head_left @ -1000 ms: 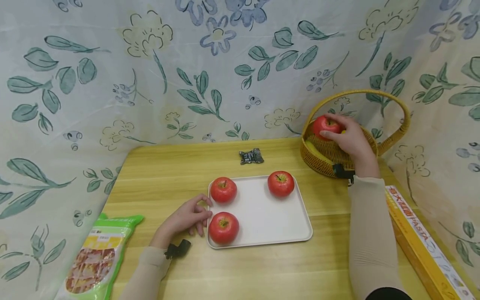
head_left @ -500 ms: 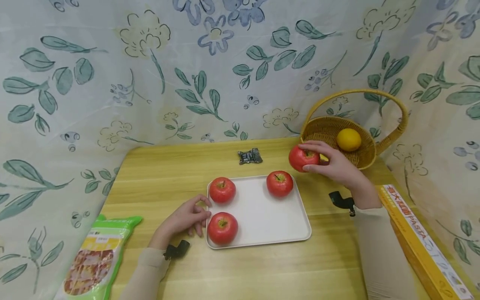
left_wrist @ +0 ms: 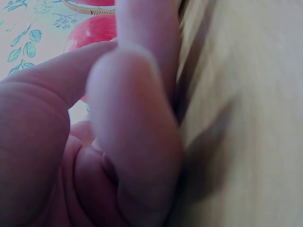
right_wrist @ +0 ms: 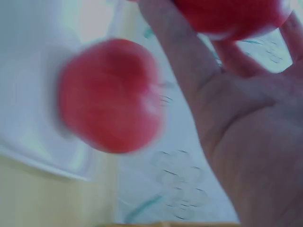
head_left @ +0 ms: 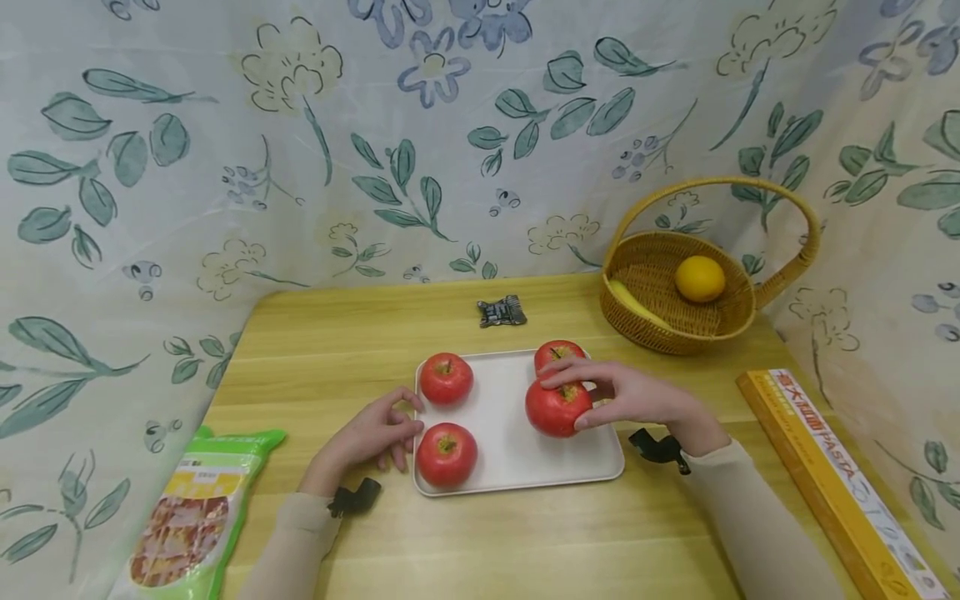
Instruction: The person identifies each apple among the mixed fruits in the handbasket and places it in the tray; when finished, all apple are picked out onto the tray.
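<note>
My right hand (head_left: 637, 393) grips a red apple (head_left: 555, 408) over the right half of a white tray (head_left: 513, 462). In the right wrist view that held apple (right_wrist: 232, 16) is between the fingers, with another apple (right_wrist: 111, 97) on the tray beside it. The back right apple (head_left: 558, 353) is partly covered by the hand and the held one. Two more apples stand at the tray's left side, one behind (head_left: 446, 378) and one in front (head_left: 446, 455). My left hand (head_left: 372, 433) rests on the table at the tray's left rim, fingers loosely bent, holding nothing.
A wicker basket (head_left: 630, 329) with a tall handle stands at the back right, containing a yellow lemon-like fruit (head_left: 700, 279) and a banana (head_left: 637, 305). Behind the tray lies a small black wrapped packet (head_left: 502, 312). A pasta box (head_left: 832, 479) lies right, a green food bag (head_left: 191, 517) left.
My right hand has carried the apple out of the basket, leftward and toward me, to above the tray. The left hand stays by the tray's left rim.
</note>
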`<control>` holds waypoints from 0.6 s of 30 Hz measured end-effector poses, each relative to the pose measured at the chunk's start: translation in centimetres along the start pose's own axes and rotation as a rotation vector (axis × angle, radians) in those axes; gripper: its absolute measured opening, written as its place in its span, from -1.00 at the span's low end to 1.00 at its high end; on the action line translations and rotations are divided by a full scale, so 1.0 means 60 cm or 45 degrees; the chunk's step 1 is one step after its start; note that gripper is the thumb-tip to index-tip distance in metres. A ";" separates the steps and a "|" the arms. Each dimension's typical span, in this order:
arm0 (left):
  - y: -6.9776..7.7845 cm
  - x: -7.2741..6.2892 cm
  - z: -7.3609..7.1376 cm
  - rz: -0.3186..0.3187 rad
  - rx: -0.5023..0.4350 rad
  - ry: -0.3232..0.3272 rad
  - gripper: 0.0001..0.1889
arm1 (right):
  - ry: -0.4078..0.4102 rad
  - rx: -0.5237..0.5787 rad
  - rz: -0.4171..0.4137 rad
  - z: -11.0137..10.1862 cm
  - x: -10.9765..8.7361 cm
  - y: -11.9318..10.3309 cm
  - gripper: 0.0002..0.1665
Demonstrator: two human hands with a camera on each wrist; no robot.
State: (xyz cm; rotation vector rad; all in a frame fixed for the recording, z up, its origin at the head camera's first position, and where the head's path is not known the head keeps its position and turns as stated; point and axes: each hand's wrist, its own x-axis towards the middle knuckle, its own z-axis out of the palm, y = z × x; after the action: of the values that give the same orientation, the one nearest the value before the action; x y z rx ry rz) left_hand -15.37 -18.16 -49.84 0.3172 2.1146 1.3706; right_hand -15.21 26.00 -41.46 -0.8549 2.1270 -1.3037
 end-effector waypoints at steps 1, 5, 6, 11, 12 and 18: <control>0.000 0.000 0.001 0.002 0.001 0.000 -0.57 | -0.047 0.017 -0.001 0.004 0.001 0.006 -0.38; -0.001 0.001 0.001 0.005 0.004 0.003 -0.57 | -0.248 0.075 -0.008 0.013 0.006 0.025 -0.40; 0.000 0.001 0.001 0.003 0.004 0.003 -0.57 | -0.291 0.079 -0.007 0.014 0.007 0.030 -0.40; 0.001 0.001 0.001 -0.004 -0.006 -0.006 -0.58 | -0.405 0.069 -0.009 0.015 0.009 0.049 -0.42; 0.001 0.001 0.001 -0.004 -0.008 -0.008 -0.58 | -0.415 0.069 -0.009 0.015 0.009 0.052 -0.43; -0.001 0.002 0.000 -0.004 -0.007 -0.008 -0.57 | -0.414 0.022 0.051 0.013 0.009 0.061 -0.41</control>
State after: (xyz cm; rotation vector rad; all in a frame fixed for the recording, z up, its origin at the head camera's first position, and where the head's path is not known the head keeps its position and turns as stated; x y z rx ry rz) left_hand -15.45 -18.11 -49.94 0.3153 2.1047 1.3716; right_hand -15.97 26.40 -45.18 -0.9413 1.8659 -1.0785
